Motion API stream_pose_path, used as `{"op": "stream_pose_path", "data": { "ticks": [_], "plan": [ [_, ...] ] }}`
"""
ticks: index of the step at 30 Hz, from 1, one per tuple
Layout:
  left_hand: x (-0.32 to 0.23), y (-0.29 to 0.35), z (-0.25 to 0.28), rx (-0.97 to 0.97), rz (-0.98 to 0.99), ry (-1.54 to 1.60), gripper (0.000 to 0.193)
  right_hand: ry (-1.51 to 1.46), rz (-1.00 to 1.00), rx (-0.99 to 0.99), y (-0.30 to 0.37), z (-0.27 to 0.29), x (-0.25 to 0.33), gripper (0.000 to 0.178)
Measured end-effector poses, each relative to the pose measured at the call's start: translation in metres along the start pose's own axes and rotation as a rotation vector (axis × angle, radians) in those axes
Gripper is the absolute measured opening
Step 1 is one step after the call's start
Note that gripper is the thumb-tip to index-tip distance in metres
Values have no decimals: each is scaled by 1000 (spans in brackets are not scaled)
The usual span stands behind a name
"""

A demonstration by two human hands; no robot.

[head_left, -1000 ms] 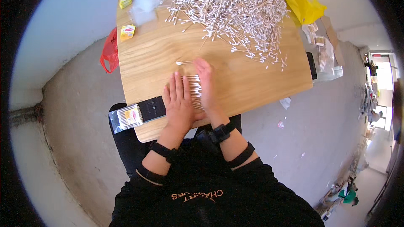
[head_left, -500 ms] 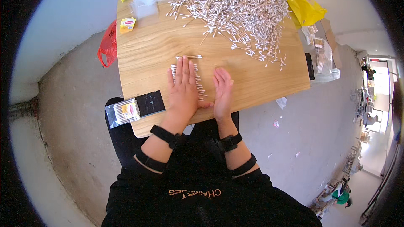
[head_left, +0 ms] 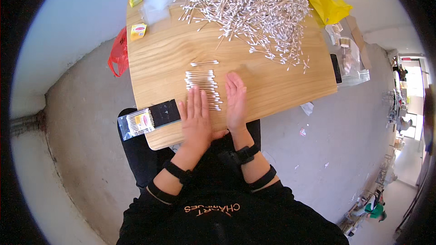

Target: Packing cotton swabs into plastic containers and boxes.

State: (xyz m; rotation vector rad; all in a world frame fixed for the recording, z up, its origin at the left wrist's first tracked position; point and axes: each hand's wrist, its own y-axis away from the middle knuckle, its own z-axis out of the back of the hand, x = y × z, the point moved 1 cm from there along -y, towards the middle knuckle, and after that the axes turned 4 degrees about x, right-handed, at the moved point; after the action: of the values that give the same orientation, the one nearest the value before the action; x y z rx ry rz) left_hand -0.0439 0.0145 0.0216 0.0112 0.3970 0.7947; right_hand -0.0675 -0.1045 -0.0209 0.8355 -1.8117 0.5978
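Note:
A row of cotton swabs point(head_left: 202, 80) lies side by side on the wooden table point(head_left: 272, 86), sticks running left to right. My left hand point(head_left: 196, 120) rests flat over the near part of this row, fingers stretched forward; it covers some swabs. On the right of the row stands my right hand point(head_left: 236, 102), turned on its edge, fingers extended and somewhat blurred, holding nothing. Just beyond the row, one or two swabs point(head_left: 204, 63) lie apart. A clear packet of swabs point(head_left: 140, 122) with a yellow label sits on a black pad point(head_left: 164, 112) left of my left hand.
A big heap of loose swabs point(head_left: 250, 4) covers the far table. Yellow card stacks point(head_left: 138, 31) and clear bags point(head_left: 156, 0) lie far left. A red bag point(head_left: 119, 54) hangs off the left edge; a yellow bag point(head_left: 329, 7) and a black phone point(head_left: 335, 68) are at the right.
My left hand has slid back toward me, uncovering the far part of the swab row. My right hand stays upright beside the row, shifted slightly left.

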Motion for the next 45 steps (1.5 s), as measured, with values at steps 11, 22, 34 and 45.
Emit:
{"op": "stream_pose_path", "data": {
  "ticks": [11,22,34,45],
  "plan": [
    [20,-4,-19,-116,-68,35,130,138,79,101,-1,-23,-19,59],
    [35,-56,25,-100,-19,51,136,101,26,-26,-61,3,-10,59],
    [54,-51,34,8,-188,64,133,46,-59,126,-66,-12,-10,59],
    [37,-48,10,10,-104,-8,133,180,3,120,-60,-38,-21,49]
  ]
}}
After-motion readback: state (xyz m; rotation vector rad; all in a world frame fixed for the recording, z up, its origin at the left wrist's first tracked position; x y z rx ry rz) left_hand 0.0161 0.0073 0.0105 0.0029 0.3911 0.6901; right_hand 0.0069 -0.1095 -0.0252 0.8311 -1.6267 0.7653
